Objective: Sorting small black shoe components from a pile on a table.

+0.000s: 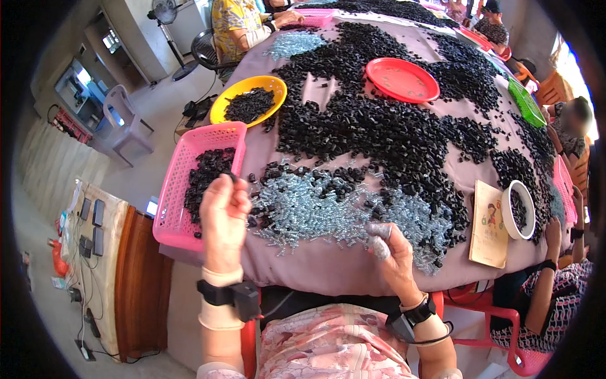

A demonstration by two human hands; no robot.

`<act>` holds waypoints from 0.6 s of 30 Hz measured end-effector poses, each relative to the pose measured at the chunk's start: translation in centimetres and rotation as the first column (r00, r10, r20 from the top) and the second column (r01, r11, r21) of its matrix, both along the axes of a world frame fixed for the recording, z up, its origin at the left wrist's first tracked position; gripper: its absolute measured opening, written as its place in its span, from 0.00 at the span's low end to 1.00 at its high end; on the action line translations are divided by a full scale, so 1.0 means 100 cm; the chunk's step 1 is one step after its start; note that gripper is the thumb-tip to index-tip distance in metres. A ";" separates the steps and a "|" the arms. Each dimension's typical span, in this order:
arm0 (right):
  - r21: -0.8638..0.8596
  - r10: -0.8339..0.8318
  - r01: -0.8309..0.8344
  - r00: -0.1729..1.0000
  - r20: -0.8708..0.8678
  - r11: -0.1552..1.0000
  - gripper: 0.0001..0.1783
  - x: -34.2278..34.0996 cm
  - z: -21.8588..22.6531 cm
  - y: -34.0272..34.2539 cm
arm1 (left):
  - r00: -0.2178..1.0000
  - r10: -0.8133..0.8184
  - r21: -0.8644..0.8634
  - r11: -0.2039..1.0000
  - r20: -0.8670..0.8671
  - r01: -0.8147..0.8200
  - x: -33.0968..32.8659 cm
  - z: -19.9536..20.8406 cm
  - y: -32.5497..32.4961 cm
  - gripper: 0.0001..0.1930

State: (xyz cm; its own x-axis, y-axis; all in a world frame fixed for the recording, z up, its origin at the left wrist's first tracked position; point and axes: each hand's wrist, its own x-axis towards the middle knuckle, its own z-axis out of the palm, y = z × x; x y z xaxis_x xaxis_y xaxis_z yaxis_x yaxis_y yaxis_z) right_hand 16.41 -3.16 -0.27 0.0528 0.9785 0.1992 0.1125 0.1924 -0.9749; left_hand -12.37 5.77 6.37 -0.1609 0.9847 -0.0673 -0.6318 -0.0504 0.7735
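Observation:
My left hand is raised beside the pink basket, its fingers curled in with a small black plastic piece at the fingertips. Many similar black pieces lie inside that basket. My right hand is at the near edge of a heap of small silvery-blue springs. Grey coverings wrap its thumb and forefinger, which are pinched together; what they hold, if anything, is too small to make out. Behind the springs spreads a large pile of black plastic pieces on the pinkish tablecloth.
A yellow bowl of thin black parts and a red tray stand farther back. At right are a booklet, a white bowl and a green basket. Other people sit around the table. A wooden cabinet stands left.

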 end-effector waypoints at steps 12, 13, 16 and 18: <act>-0.032 -0.150 0.148 0.983 -0.102 0.989 0.11 0.007 -0.007 0.004 | 0.597 -0.458 -0.187 0.868 -0.658 0.459 0.093 -0.048 -0.023 0.03; -0.035 -0.156 0.153 0.982 -0.102 0.988 0.11 0.007 -0.005 0.003 | 0.454 -0.373 -0.157 0.882 -0.809 0.445 0.099 -0.053 -0.025 0.03; 0.099 -0.137 0.122 0.977 0.164 0.988 0.09 0.009 -0.004 0.003 | 0.283 -0.218 -0.078 0.897 -0.934 0.434 0.113 -0.050 -0.035 0.04; 0.101 -0.144 0.130 0.978 0.152 0.986 0.10 0.011 -0.003 0.004 | 0.231 -0.208 -0.071 0.869 -0.950 0.490 0.119 -0.052 -0.041 0.05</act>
